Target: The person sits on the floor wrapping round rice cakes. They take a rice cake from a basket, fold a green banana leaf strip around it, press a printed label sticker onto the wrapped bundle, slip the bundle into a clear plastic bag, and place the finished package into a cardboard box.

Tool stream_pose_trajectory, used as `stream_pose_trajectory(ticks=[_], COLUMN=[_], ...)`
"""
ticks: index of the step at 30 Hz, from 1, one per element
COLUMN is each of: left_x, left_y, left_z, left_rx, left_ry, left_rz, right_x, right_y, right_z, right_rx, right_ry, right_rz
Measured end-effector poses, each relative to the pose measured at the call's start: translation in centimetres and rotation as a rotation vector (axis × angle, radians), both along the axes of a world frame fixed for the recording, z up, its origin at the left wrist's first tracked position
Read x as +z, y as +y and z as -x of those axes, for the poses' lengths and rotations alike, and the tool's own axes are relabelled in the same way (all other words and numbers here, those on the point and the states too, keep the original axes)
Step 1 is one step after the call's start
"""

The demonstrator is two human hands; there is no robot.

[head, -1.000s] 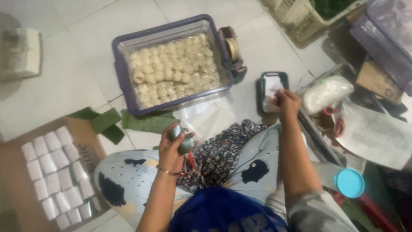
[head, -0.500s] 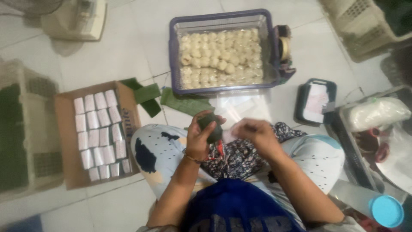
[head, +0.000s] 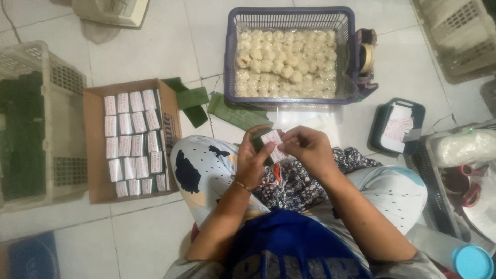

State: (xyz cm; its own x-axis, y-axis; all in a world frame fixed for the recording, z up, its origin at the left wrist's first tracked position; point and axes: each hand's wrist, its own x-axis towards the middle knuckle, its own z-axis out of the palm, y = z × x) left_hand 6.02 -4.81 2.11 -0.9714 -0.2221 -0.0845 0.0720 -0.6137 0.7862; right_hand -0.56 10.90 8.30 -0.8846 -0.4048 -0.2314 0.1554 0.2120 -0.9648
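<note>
Over my lap, my left hand grips a small green leaf-wrapped parcel. A small white paper label lies against the parcel, pinched by my right hand and held under my left thumb. The two hands touch at the parcel. Ahead on the tiled floor stands a purple plastic basket filled with several pale round cakes. Green leaf strips lie just in front of it.
A cardboard box at my left holds rows of white-labelled wrapped parcels. A beige crate with green leaves is farther left. A dark tray of labels, a tape dispenser, a bagged basket and a blue-capped bottle are on the right.
My right hand left the dark tray at the right and came to the parcel with a label. Both hands now meet over my lap; the view shifted.
</note>
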Motion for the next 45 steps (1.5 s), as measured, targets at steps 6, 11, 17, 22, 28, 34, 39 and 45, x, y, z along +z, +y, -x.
stream_pose_trajectory(ticks=[6, 11, 17, 22, 28, 34, 39, 45], left_x=[0.1, 0.9, 3.3, 2.1, -2.1, -4.1, -4.1, -3.6], left_y=[0.0, 0.7, 1.2, 0.6, 1.1, 3.4, 3.4, 3.8], left_z=[-0.1, 0.6, -0.4, 0.0, 1.6, 2.4, 3.3, 4.3], left_rx=[0.045, 0.294, 0.091, 0.025, 0.023, 0.001, -0.033, -0.023], left_ry=[-0.063, -0.138, 0.112, 0.078, -0.209, -0.340, -0.427, -0.489], left_rz=[-0.028, -0.085, -0.341, -0.221, -0.122, -0.137, -0.236, -0.259], right_x=[2.1, 3.1, 3.2, 3.7, 2.0, -7.2, -14.4, -17.1], right_y=[-0.7, -1.0, -1.9, -1.0, 0.9, 6.8, 16.0, 20.3], right_z=[-1.0, -2.5, -2.8, -2.0, -0.2, 5.3, 18.0, 25.5], right_rx=[0.050, 0.065, 0.192, 0.200, 0.012, -0.085, -0.780, -0.494], right_ry=[0.240, 0.533, 0.800, 0.817, 0.761, 0.529, 0.373, -0.256], right_rz=[-0.227, -0.232, -0.236, -0.316, -0.308, -0.176, 0.015, -0.118])
